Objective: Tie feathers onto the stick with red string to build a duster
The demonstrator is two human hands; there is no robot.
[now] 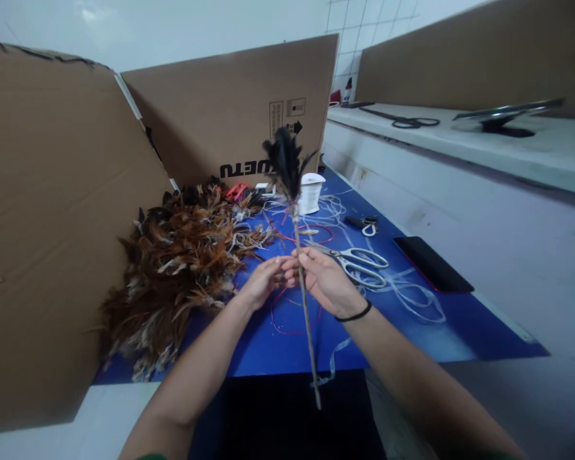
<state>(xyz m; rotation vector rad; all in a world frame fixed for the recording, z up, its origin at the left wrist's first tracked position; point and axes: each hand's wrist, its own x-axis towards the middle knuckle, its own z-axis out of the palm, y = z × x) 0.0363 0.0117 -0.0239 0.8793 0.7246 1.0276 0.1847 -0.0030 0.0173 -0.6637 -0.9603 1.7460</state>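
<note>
A thin brown stick (308, 332) with a tuft of black feathers (285, 163) at its top stands nearly upright before me. My right hand (326, 278), with a black band at the wrist, is closed around the stick's middle. From the other side, my left hand (268, 281) meets it with curled fingers; whether they pinch a thread I cannot make out. A red string (290, 333) loops on the blue table below the hands. Just beyond my right hand lie silver scissors (364, 265). Left of my left hand spreads a heap of brown feather bundles (182, 255).
Cardboard panels (211, 108) wall off the left and back. A white spool (311, 193), clear ribbon (419, 300), black-handled snips (361, 223) and a dark phone (431, 263) lie on the blue table (249, 358). More scissors (414, 122) rest on the right-hand ledge.
</note>
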